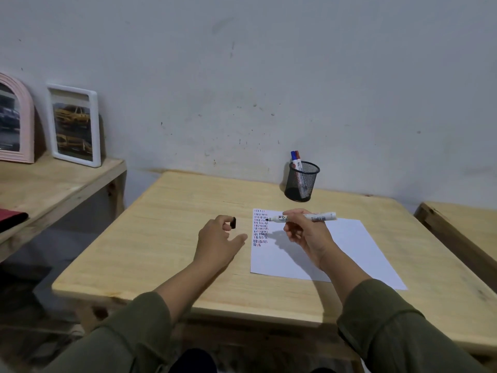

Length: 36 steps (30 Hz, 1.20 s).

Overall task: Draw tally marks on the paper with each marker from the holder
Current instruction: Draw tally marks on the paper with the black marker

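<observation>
A white sheet of paper (pixel 349 246) lies on the wooden table (pixel 166 227), with rows of short blue, red and black tally marks (pixel 260 227) along its left edge. My right hand (pixel 306 235) holds an uncapped white marker (pixel 304 218) level above the paper, its black tip pointing left over the marks. My left hand (pixel 217 242) hovers left of the paper and pinches the marker's black cap (pixel 233 222) between fingertips. A black mesh holder (pixel 301 181) stands behind the paper with a blue marker and a red marker (pixel 295 157) in it.
A second wooden table (pixel 462 224) stands at the right. On the left, a wooden shelf (pixel 53 184) carries a white picture frame (pixel 74 125) and a pink arched frame (pixel 14 119). A dark red object (pixel 10 215) lies on its near part.
</observation>
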### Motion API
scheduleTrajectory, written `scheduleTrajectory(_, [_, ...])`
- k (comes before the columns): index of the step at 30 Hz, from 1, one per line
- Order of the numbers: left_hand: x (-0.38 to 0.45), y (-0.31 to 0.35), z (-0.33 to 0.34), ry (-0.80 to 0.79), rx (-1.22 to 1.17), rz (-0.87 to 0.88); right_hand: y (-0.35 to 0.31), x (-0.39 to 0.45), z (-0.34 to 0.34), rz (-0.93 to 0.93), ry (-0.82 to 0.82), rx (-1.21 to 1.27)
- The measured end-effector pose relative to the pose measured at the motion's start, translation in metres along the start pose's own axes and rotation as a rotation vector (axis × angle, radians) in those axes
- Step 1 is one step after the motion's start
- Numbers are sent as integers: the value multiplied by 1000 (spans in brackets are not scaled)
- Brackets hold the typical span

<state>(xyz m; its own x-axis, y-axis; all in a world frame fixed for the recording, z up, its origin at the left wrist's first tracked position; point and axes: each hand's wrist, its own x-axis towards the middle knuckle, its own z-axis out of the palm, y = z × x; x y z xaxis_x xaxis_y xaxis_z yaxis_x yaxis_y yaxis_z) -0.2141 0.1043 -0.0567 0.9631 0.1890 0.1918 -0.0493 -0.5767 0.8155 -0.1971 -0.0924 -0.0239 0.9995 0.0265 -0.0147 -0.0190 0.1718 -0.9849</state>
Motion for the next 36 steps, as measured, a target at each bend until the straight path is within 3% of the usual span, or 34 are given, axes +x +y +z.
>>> scheduleTrajectory(6, [-27, -6, 6, -141, 97, 142, 21, -6, 4, 0, 74, -226])
scheduleTrajectory(13, [-25, -6, 5, -138, 112, 159, 29, -6, 4, -55, 73, -438])
scheduleTrajectory(36, [-28, -5, 3, -133, 132, 193, 31, -6, 2, -92, 28, -523])
